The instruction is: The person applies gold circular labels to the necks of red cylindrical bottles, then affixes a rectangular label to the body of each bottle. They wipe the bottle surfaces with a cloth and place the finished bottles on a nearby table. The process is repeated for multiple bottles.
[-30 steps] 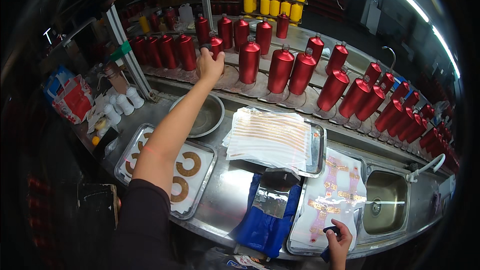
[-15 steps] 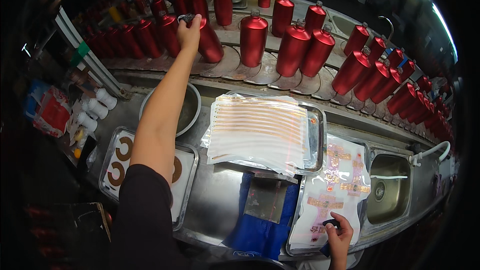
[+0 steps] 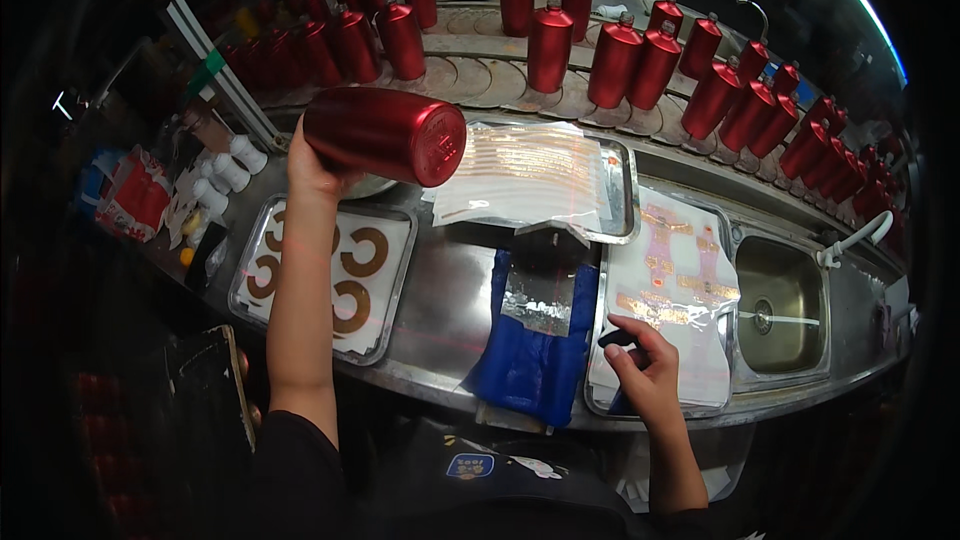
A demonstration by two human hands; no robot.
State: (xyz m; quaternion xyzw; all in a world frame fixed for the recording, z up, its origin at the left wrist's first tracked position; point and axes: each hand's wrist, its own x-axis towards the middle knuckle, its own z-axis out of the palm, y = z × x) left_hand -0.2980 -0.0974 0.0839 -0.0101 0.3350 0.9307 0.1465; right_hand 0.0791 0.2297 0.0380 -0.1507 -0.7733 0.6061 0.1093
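The left hand [image 3: 318, 168] is closed about the left end of a red bottle [image 3: 385, 135], which is held clear of the counter [image 3: 430, 315] at 11 o'clock. The bottle lies nearly level, its base turned to the right and toward the viewer. Its wall is smooth and round with a satin metallic sheen; the base is rounded and bears a raised mark. The neck is hidden.

The right hand [image 3: 648, 372], at 4 o'clock, has thumb and forefinger narrowly parted about a dark blue piece [image 3: 618, 338], seemingly a small tool, though its full form cannot be made out. That hand is over glossy printed sheets [image 3: 690, 345] with gold and pink figures.

At 5 o'clock a creased blue cloth [image 3: 530, 370] lies under a flat, shiny plate [image 3: 537, 302]. At 1 o'clock, thin sheets with gold strips [image 3: 530, 175] cover most of a bright metal tray [image 3: 622, 195]. At 8 to 9 o'clock a second, round-cornered tray [image 3: 401, 275] holds white paper bearing flat, open gold-brown rings [image 3: 364, 252].

From 12 to 3 o'clock, upright red bottles [image 3: 550, 48] with narrow necks stand along a band of overlapping curved plates [image 3: 490, 80]. A smooth steel sink [image 3: 785, 340] sits between 3 and 4 o'clock.
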